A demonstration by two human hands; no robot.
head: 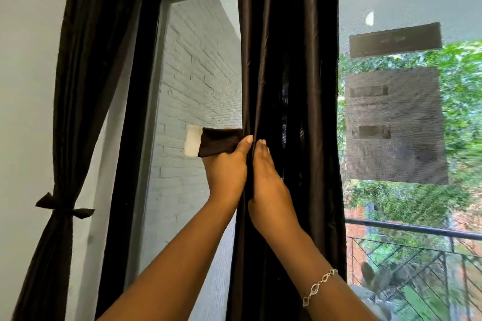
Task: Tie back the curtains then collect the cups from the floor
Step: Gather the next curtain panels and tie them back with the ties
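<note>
Head view: the left hand (225,171), just left of the frame's centre, grasped a dark brown tie-back strap (217,144). Its thumb lay over the strap's near end and its other fingers were tucked behind. The strap stuck out to the left, and its white tip (192,144) showed against the pale brick wall (198,73). The right hand (270,185) lay right beside it, flat against the gathered centre curtain (276,60), fingertips pointing up. Its remaining fingers sank into the folds, so I cannot tell whether it clasped the fabric or merely pressed on it. One narrow fold of cloth ran between the two hands. Both forearms rose from the lower edge of the frame and met at the curtain, and a silver bracelet (319,284) circled the right wrist.

At the left of the frame a second curtain (86,60) hung already cinched by a knotted tie (64,206) at lower left. A dark window frame (130,138) stood between the two curtains. On the right, mesh screening carried dark rectangular patches (395,125), with green foliage (459,81) and a balcony railing (417,232) behind it.
</note>
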